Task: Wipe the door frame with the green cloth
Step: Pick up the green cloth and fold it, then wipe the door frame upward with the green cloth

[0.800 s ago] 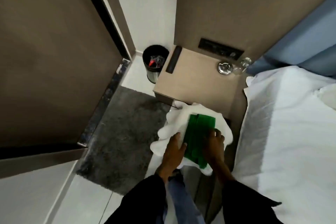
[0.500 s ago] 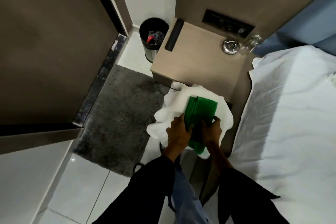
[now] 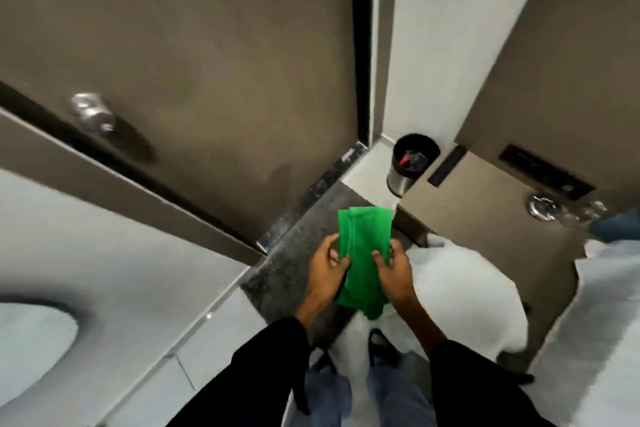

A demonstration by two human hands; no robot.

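The folded green cloth is held in front of me, above the grey mat. My left hand grips its left edge and my right hand grips its right edge. The brown door fills the upper left, with a metal handle. The dark door frame runs straight up beside the door's right edge, a little beyond the cloth. A second frame strip runs diagonally along the door's lower left side.
A grey floor mat lies at the door's threshold. A black bin stands in the corner beside a wooden bedside table. White linen is heaped at my right, and the bed lies beyond it. My legs stand below.
Both hands have lifted the green cloth off the white linen pile. My view has swung left toward the door, so the linen and bed now sit at the right.
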